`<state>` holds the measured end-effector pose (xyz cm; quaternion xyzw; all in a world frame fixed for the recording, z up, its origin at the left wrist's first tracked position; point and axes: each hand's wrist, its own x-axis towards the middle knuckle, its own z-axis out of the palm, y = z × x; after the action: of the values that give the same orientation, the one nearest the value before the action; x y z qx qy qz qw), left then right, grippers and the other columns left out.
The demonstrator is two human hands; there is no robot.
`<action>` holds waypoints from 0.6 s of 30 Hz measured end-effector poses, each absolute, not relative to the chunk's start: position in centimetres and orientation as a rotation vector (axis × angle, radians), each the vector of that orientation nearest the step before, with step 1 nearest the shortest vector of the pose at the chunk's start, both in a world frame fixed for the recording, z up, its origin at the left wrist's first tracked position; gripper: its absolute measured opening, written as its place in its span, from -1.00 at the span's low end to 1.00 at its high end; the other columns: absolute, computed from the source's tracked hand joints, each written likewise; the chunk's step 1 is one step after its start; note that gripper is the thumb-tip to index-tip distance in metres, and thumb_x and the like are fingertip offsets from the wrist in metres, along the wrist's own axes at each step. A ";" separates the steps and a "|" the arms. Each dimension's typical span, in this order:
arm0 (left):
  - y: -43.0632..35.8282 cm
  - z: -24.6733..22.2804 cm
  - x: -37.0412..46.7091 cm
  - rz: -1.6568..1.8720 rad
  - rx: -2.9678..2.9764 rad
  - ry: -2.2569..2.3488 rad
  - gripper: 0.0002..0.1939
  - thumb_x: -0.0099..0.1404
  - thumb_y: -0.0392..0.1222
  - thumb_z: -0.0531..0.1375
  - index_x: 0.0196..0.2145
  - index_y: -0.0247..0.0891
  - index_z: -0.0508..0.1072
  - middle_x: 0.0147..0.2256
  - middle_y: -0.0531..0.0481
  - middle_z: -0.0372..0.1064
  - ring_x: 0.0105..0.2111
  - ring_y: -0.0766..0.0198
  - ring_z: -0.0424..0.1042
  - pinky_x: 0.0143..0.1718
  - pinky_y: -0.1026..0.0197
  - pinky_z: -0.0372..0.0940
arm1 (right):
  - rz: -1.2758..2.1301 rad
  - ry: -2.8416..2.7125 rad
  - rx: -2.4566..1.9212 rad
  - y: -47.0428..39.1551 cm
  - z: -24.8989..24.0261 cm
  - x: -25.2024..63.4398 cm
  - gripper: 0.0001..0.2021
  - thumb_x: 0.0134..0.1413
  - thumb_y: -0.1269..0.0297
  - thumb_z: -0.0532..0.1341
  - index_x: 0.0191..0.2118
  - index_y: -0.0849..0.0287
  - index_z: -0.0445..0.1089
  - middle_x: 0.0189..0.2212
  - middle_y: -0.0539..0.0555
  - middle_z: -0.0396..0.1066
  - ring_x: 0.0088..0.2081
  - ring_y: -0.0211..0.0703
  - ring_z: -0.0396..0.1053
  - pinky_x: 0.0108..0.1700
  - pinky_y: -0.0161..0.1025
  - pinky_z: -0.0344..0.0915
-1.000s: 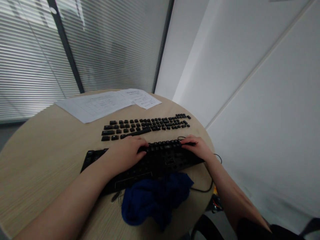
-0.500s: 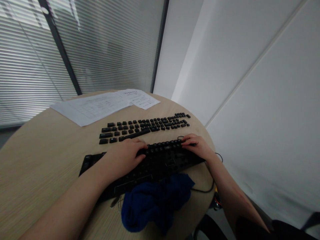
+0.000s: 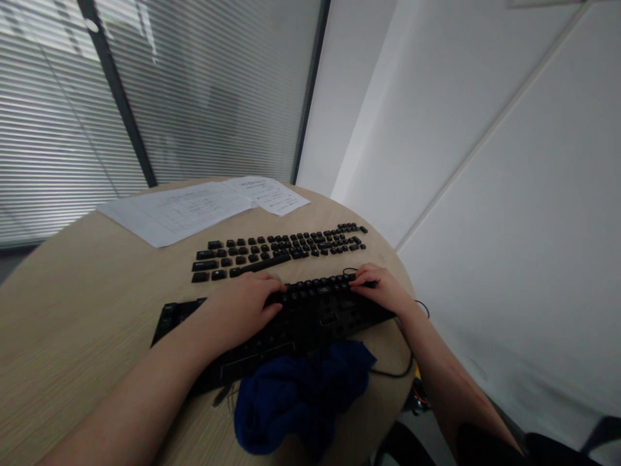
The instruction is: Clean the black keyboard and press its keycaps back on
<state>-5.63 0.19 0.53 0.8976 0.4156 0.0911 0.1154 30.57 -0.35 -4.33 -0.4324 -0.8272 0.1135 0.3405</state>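
Observation:
A black keyboard [image 3: 310, 323] lies across the round table, with keys in its upper rows and bare key places lower down. My left hand [image 3: 247, 304] rests over its middle, thumb and fingers apart at the upper key rows, nothing visible between them. At the keyboard's right end, my right hand [image 3: 378, 287] has its fingertips pinched together on the upper row; whatever they hold is too small to make out. Loose black keycaps [image 3: 276, 249] are laid out in rows behind the keyboard. A crumpled blue cloth [image 3: 301, 395] sits in front of it.
Printed paper sheets [image 3: 194, 207] lie at the table's back. A small metal tool [image 3: 226, 393] is beside the cloth. A black cable [image 3: 395, 374] runs off the keyboard's right side. Beyond the round wooden table [image 3: 63, 291] stand a white wall and a glass panel with blinds.
The view has shifted slightly. Both hands stay at nearly the same places on the keyboard, and the keycaps, cloth and papers have not visibly moved on the table.

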 end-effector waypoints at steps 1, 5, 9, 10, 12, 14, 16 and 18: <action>0.2 0.5 -5.6 0.275 2.629 1.213 -0.67 0.34 -0.16 0.17 0.01 -0.18 0.57 0.02 -0.12 0.51 0.01 -0.03 0.48 0.11 -0.05 0.34 | 0.300 -2.159 -1.132 -0.3 -4.3 30.5 -0.88 0.18 0.16 0.36 -0.31 0.04 0.62 -0.35 0.08 0.53 -0.27 -0.11 0.46 -0.18 -0.12 0.40; 0.3 0.3 -5.7 0.311 2.623 1.206 -0.68 0.32 -0.17 0.18 0.00 -0.17 0.58 0.01 -0.12 0.51 0.00 -0.01 0.49 0.09 -0.03 0.34 | 0.333 -2.162 -1.193 -0.4 -4.2 30.6 -0.86 0.19 0.15 0.35 -0.29 0.06 0.63 -0.39 0.08 0.53 -0.30 -0.11 0.45 -0.20 -0.13 0.38; 0.2 0.3 -5.6 0.309 2.629 1.206 -0.68 0.32 -0.17 0.17 -0.01 -0.19 0.58 0.01 -0.13 0.51 -0.01 -0.02 0.49 0.09 -0.04 0.34 | 0.357 -2.160 -1.243 -0.4 -4.2 30.7 -0.86 0.18 0.16 0.36 -0.28 0.07 0.63 -0.39 0.08 0.55 -0.29 -0.11 0.45 -0.20 -0.14 0.38; 0.2 0.4 -5.6 0.308 2.629 1.206 -0.67 0.32 -0.17 0.17 -0.01 -0.19 0.58 0.01 -0.13 0.51 0.00 -0.02 0.49 0.09 -0.04 0.34 | 0.369 -2.165 -1.254 -0.4 -4.3 30.7 -0.87 0.18 0.17 0.36 -0.28 0.07 0.63 -0.38 0.08 0.55 -0.29 -0.11 0.46 -0.20 -0.15 0.38; 0.2 0.4 -5.6 0.307 2.623 1.214 -0.67 0.32 -0.16 0.17 0.00 -0.19 0.58 0.02 -0.14 0.50 0.00 -0.02 0.48 0.09 -0.04 0.34 | 0.389 -2.168 -1.278 -0.3 -4.4 30.8 -0.87 0.17 0.17 0.36 -0.27 0.08 0.64 -0.37 0.08 0.57 -0.29 -0.11 0.47 -0.20 -0.15 0.38; 0.2 0.4 -5.6 0.307 2.617 1.225 -0.66 0.32 -0.15 0.16 0.01 -0.18 0.58 0.03 -0.13 0.50 0.01 -0.02 0.48 0.10 -0.04 0.33 | 0.394 -2.154 -1.301 -0.2 -4.4 30.8 -0.87 0.16 0.17 0.36 -0.27 0.08 0.64 -0.36 0.09 0.57 -0.29 -0.11 0.48 -0.21 -0.16 0.39; 0.3 0.3 -5.7 0.314 2.612 1.225 -0.65 0.31 -0.15 0.17 0.01 -0.17 0.58 0.03 -0.13 0.50 0.02 -0.02 0.48 0.11 -0.04 0.32 | 0.401 -2.136 -1.328 -0.2 -4.5 30.9 -0.86 0.15 0.17 0.37 -0.26 0.08 0.64 -0.35 0.09 0.58 -0.29 -0.10 0.49 -0.23 -0.17 0.39; 0.4 0.2 -5.7 0.321 2.610 1.219 -0.65 0.31 -0.15 0.16 0.01 -0.17 0.58 0.04 -0.13 0.50 0.02 -0.03 0.48 0.12 -0.05 0.32 | 0.424 -2.116 -1.359 -0.2 -4.5 30.8 -0.86 0.13 0.17 0.37 -0.25 0.08 0.65 -0.34 0.09 0.59 -0.30 -0.10 0.50 -0.24 -0.18 0.40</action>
<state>-5.69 0.39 0.21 0.8938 0.4174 0.1099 0.1214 30.82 -0.22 -4.48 -0.5097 -0.7937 0.1590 0.2915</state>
